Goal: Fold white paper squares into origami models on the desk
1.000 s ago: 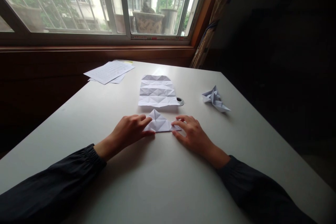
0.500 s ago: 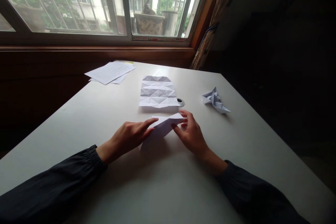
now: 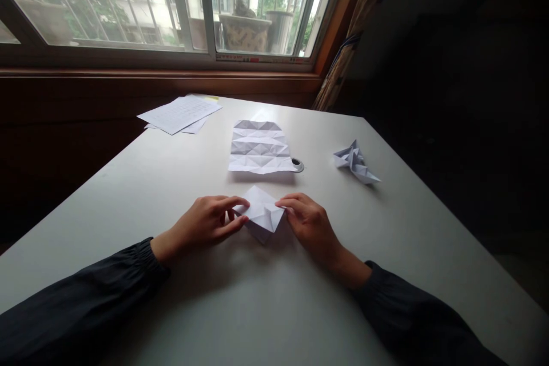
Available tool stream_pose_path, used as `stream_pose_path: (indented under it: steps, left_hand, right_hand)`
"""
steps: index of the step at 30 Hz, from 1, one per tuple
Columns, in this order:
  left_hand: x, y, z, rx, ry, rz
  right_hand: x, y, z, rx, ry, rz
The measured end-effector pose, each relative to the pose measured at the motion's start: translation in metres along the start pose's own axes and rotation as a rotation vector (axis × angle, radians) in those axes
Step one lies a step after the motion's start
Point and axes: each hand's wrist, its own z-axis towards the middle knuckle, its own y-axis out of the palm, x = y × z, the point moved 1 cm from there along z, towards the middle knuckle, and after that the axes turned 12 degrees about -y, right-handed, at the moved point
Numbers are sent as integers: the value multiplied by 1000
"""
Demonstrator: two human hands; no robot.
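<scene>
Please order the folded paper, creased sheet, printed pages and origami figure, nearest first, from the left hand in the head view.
1. Folded paper, touching the left hand
2. Creased sheet, ahead
3. Printed pages, back left
4. Origami figure, far right

A creased sheet (image 3: 259, 147) lies behind the folded paper (image 3: 261, 213).

L hand (image 3: 201, 221) and R hand (image 3: 311, 227) curl inward, meeting lower centre of frame, dark sleeves (image 3: 81, 303) reaching in from bottom corners.
</scene>
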Motion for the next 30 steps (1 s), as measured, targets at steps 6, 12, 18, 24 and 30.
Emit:
stream_pose_path:
  steps: [6, 12, 18, 24, 30]
  left_hand:
    - [-9, 2, -4, 77, 12, 331]
    - [1, 9, -1, 117, 113, 320]
    - [7, 13, 1, 38, 288, 164]
    - [-1, 16, 1, -10, 298, 149]
    - [-1, 19, 1, -47, 324, 244]
  right_hand:
    - [2, 2, -7, -93, -51, -68]
    - [-15, 3, 0, -219, -201, -149]
    - [-18, 9, 4, -365, -393, -131]
    - [-12, 6, 1, -181, -382, -46]
    - [-14, 4, 2, -145, -381, -13]
